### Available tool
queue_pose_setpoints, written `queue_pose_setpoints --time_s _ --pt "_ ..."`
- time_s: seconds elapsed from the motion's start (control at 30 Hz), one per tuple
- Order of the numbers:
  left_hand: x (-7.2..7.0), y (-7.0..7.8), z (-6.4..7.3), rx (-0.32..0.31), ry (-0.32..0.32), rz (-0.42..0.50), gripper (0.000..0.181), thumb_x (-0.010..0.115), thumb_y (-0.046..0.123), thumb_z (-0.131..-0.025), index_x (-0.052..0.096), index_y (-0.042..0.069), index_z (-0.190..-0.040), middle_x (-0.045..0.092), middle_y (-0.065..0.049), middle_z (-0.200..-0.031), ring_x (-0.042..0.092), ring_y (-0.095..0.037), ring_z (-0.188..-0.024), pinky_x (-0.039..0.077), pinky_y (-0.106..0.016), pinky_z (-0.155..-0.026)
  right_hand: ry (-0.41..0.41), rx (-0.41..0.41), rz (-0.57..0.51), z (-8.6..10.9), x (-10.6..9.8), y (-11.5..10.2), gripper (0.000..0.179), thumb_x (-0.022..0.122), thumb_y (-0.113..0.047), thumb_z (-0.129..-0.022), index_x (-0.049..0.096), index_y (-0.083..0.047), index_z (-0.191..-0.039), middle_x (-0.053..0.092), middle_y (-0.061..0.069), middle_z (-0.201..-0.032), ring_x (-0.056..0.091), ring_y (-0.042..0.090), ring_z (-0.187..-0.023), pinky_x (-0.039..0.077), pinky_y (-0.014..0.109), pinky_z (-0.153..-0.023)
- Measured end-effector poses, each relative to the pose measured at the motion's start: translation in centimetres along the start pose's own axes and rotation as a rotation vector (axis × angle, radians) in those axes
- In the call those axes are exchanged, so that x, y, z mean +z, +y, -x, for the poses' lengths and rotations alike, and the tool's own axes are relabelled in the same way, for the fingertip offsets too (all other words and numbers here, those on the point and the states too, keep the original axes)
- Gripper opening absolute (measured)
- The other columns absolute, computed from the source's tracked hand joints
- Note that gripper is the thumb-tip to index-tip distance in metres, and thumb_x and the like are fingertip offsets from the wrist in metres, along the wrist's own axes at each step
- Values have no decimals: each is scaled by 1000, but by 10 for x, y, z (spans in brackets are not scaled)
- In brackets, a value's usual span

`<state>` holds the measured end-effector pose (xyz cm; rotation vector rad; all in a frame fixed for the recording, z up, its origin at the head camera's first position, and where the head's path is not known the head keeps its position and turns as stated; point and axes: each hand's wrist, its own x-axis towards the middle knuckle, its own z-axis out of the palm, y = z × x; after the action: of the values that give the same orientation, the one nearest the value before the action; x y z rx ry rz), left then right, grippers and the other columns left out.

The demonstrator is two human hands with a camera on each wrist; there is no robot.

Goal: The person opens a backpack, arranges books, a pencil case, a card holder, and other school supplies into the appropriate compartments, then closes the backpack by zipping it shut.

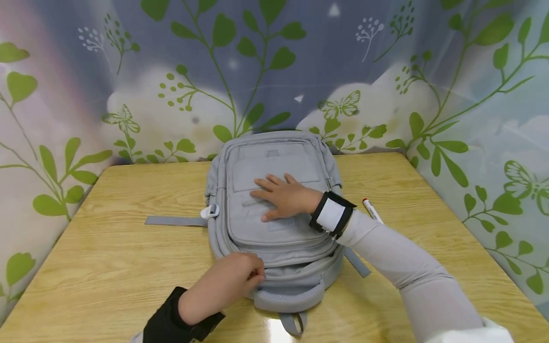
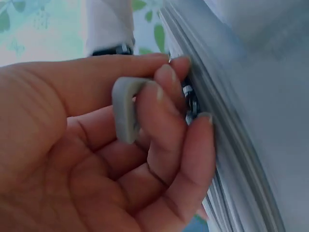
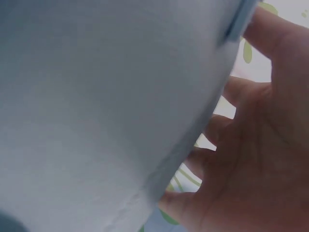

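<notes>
A grey backpack [image 1: 274,166] lies front side up on the wooden table, its top handle toward me. My left hand [image 1: 238,274] is at the zipper on the bag's near left edge. In the left wrist view, curled fingers and thumb pinch a grey zipper pull [image 2: 124,111], its loop round a finger, beside the dark slider [image 2: 190,99]. My right hand [image 1: 287,196] rests with spread fingers on the front pocket. The right wrist view shows its fingertips [image 3: 181,203] against the grey fabric. Near the handle, the main compartment's edge gapes a little on the right.
A white marker with a red end [image 1: 372,210] lies right of the bag, near my right sleeve. Grey straps [image 1: 176,220] stretch onto the table on both sides, with a white buckle [image 1: 210,211] at the left. A leaf-patterned curtain [image 1: 257,71] stands behind the table [image 1: 128,238].
</notes>
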<state>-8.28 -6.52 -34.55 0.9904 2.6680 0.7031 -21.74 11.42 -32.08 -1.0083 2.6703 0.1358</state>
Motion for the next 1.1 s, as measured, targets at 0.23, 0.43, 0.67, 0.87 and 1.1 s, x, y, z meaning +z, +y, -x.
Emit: queue_pose_setpoints --time_s 0.23,0.43,0.67,0.87,1.1 --pt "5 16 -12 -4 -22 -23 18 62 14 -89 62 15 -71 53 8 -66 44 -3 -56 38 -19 -53 3 5 -24 2 -3 1 71 52 -52 -90 22 -27 -150 5 2 -159 3 27 -146 7 58 -115" --pt "3 7 2 -21 -10 37 30 59 15 -89 55 17 -59 39 11 -53 31 -2 -46 28 -18 -45 6 -77 -104 29 -12 -12 59 53 -42 -94 36 -18 -144 31 11 -151 29 30 -139 26 47 -112" --pt "-9 -6 19 -73 -29 192 42 58 22 -92 42 20 -54 27 10 -48 23 -3 -42 22 -17 -43 -100 -260 -270 77 -7 -56 46 63 -30 -90 51 -22 -133 55 -6 -82 49 7 -71 41 21 -65" --pt "-16 -6 18 -33 -5 256 41 55 34 -94 49 17 -57 31 10 -48 27 -2 -42 26 -18 -43 -110 -271 -312 80 20 -77 11 64 -25 -90 60 -20 -99 45 -11 -62 42 0 -54 35 14 -52" --pt "-13 -27 18 202 233 -64 21 69 33 -83 65 19 -99 61 7 -94 59 -5 -84 50 -24 -71 -35 -241 -482 92 27 -72 13 63 -23 -90 60 -20 -78 49 -12 -61 44 -2 -54 37 13 -53"
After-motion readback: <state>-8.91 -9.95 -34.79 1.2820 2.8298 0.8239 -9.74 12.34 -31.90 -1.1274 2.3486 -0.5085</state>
